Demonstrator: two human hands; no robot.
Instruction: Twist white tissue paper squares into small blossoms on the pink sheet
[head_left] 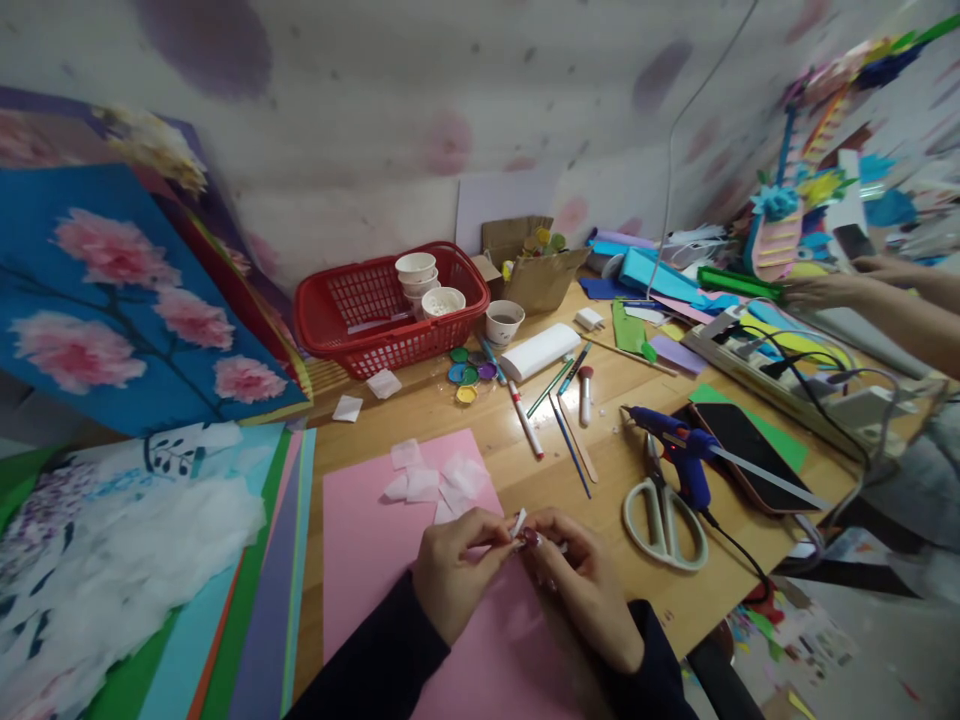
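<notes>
My left hand (466, 562) and my right hand (574, 570) meet over a pink sheet of paper (367, 590). Both are closed, fingertips pinching a small twisted piece of white tissue paper (519, 522) between them. Most of that piece is hidden by the fingers. Just beyond my left hand, several pale tissue paper squares (422, 484) lie loosely on the pink sheet. Two more folded white pieces (347, 408) rest on the wooden table near the basket. To the right of my right hand are scissors (664, 530) with pale handles, lying flat.
A red basket (330, 320) with paper cups stands at the back. Paint pots (466, 374), brushes (585, 395) and a marker (526, 420) lie mid-table. A blue glue gun (679, 445), phone (757, 455) and power strip (750, 360) are right. Flower artwork (120, 300) stands left; another person's hand (825, 290) shows right.
</notes>
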